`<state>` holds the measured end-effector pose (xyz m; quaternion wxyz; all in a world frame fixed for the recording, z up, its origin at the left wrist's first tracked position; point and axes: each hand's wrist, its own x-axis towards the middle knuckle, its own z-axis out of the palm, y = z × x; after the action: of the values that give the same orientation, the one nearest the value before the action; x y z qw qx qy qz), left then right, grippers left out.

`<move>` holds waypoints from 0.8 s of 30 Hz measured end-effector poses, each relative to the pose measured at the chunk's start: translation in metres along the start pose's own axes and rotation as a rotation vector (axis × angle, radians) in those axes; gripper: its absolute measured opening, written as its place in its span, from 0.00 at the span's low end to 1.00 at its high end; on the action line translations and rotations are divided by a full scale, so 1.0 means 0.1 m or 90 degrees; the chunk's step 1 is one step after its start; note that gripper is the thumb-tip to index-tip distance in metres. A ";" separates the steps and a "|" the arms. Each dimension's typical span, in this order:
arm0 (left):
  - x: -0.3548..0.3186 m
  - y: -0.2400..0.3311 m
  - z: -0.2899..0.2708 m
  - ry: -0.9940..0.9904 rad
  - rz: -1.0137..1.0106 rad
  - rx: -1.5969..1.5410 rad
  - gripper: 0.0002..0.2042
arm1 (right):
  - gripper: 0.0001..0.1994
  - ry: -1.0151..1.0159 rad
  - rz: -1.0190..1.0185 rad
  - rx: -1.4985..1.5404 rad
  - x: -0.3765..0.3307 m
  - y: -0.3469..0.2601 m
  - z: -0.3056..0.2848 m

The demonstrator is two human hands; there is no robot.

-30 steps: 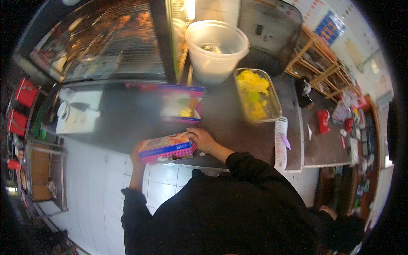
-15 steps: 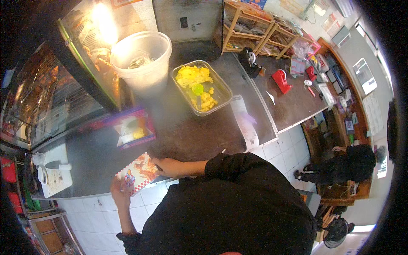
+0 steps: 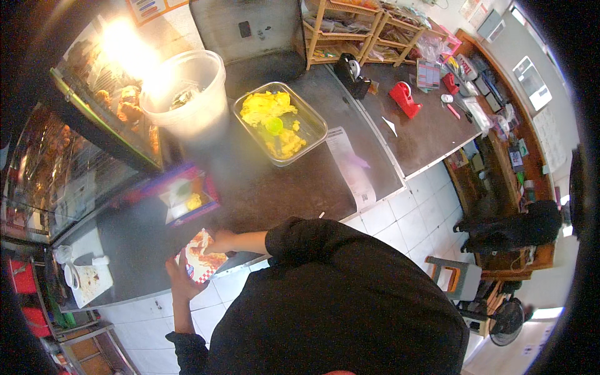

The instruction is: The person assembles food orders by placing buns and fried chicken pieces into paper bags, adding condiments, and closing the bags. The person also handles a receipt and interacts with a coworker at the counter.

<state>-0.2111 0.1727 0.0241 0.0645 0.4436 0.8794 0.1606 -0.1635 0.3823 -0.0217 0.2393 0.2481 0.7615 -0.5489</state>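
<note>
A printed paper food pouch [image 3: 203, 267], white with food pictures, red checks and a wavy edge, is held up at the counter's front edge. My left hand [image 3: 182, 281] grips its left side, thumb toward the front. My right hand [image 3: 222, 242] is closed at its upper right side; the fingertips are partly hidden at the pouch's edge. Just beyond my hands lies an open purple and blue carton [image 3: 212, 203] with a yellow lump and something white inside. Farther off, a metal tray [image 3: 320, 132] holds yellow mashed food and a bright green scoop [image 3: 274, 126].
A translucent white bucket [image 3: 187, 112] stands beside the lit glass food cabinet [image 3: 106, 119]. A cutting board [image 3: 94, 284] lies at the left. A printed paper strip [image 3: 351, 169] and tape dispensers [image 3: 406, 100] are at the right. Another person in black [image 3: 519, 231] stands at far right.
The pouch has turned more upright and its edge looks more parted. My right hand has shifted left, closer to my left hand. The view has shifted slightly.
</note>
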 end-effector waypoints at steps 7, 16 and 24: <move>0.15 0.20 -0.04 -0.011 -0.068 -0.097 0.54 | 0.36 0.084 -0.157 0.029 -0.14 -0.03 -0.41; 1.07 2.06 0.14 -0.153 0.146 -0.028 0.45 | 0.23 -0.089 0.119 0.483 -1.25 1.16 -1.91; 1.41 2.40 0.31 -0.263 0.226 0.009 0.43 | 0.19 0.099 0.237 0.685 -1.58 1.55 -2.06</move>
<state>-0.1054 0.4251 0.0806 0.2104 0.6144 0.7573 0.0694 0.0371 0.6037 0.0256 0.1154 0.5047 0.3335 -0.7879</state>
